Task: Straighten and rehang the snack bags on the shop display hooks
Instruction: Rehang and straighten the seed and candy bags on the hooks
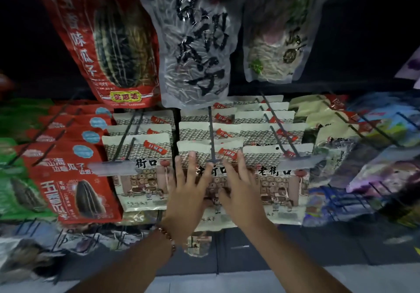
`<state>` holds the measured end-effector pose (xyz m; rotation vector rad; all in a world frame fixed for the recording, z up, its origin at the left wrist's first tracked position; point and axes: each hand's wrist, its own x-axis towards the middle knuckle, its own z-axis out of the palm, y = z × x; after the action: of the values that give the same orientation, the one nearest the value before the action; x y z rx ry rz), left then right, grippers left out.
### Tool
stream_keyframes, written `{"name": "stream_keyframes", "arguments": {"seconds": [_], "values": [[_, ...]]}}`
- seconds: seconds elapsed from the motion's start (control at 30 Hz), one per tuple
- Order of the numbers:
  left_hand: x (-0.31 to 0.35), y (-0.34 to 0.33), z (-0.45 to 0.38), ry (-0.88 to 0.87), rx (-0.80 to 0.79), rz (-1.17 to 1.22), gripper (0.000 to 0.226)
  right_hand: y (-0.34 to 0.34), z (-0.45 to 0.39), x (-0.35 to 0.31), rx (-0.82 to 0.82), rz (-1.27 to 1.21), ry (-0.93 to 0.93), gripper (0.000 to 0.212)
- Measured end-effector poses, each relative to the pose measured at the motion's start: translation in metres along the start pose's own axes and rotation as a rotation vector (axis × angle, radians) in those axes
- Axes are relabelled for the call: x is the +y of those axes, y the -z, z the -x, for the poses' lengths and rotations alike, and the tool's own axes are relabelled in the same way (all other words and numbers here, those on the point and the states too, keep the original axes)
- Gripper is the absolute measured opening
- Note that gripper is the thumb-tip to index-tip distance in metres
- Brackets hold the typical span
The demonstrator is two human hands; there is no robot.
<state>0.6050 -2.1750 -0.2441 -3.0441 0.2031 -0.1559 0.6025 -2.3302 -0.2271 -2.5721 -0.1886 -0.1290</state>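
Both hands lie flat on the front cream snack bag (210,154) of the middle row, which hangs on the middle hook (211,133); this hook is the landmark for all places below. The left hand (188,188) is just left of the hook, its fingers straight and spread, pressing on the bag face and gripping nothing; a bead bracelet (167,236) is on its wrist. The right hand (241,188) is just right of the hook, fingers also straight and spread on the same bag, holding nothing. More cream bags hang behind the front one on the same hook; a second row of cream bags (138,154) hangs left of the hook, and a third row (277,156) right of it. Further left hang red seed bags (75,179). Above the hook hang a large red bag (109,42), a clear bag with black characters (197,49) and a pale bag (277,38).
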Motion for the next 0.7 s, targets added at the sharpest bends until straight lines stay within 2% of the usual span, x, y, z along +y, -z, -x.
{"name": "stream_keyframes", "arguments": {"seconds": [0.1, 0.2, 0.27, 0.33, 0.37, 0.43, 0.5, 0.53, 0.57, 0.63, 0.7], "values": [[0.001, 0.004, -0.015, 0.052, 0.005, -0.031, 0.115, 0.000, -0.013, 0.005, 0.032, -0.063, 0.042, 0.075], [-0.002, 0.002, -0.007, 0.056, 0.068, 0.059, 0.121, -0.007, -0.014, 0.011, 0.182, -0.195, 0.049, 0.062], [-0.003, -0.007, 0.007, 0.104, 0.103, 0.244, 0.124, -0.019, -0.011, 0.017, 0.215, -0.441, -0.096, 0.045], [-0.002, -0.012, 0.021, 0.169, 0.109, 0.558, 0.127, -0.032, -0.007, 0.024, 0.182, -0.702, -0.235, 0.032], [-0.004, -0.013, 0.024, 0.184, 0.113, 0.725, 0.128, -0.035, -0.004, 0.026, 0.140, -0.752, -0.263, 0.031], [-0.005, -0.010, 0.026, 0.226, 0.119, 1.000, 0.123, -0.038, 0.000, 0.029, 0.041, -0.768, -0.253, 0.044], [-0.007, -0.007, 0.026, 0.299, 0.125, 1.211, 0.116, -0.035, -0.002, 0.027, -0.018, -0.771, -0.315, 0.073], [-0.008, -0.005, 0.024, 0.349, 0.113, 1.311, 0.111, -0.033, -0.004, 0.025, -0.027, -0.813, -0.337, 0.081], [-0.008, -0.006, 0.022, 0.388, 0.086, 1.378, 0.108, -0.030, -0.007, 0.022, -0.026, -0.870, -0.375, 0.080], [-0.005, -0.004, 0.020, 0.400, 0.039, 1.373, 0.105, -0.025, -0.012, 0.018, -0.015, -0.959, -0.438, 0.066], [-0.002, -0.003, 0.015, 0.420, 0.025, 1.391, 0.100, -0.020, -0.012, 0.015, -0.014, -1.032, -0.441, 0.038]]}}
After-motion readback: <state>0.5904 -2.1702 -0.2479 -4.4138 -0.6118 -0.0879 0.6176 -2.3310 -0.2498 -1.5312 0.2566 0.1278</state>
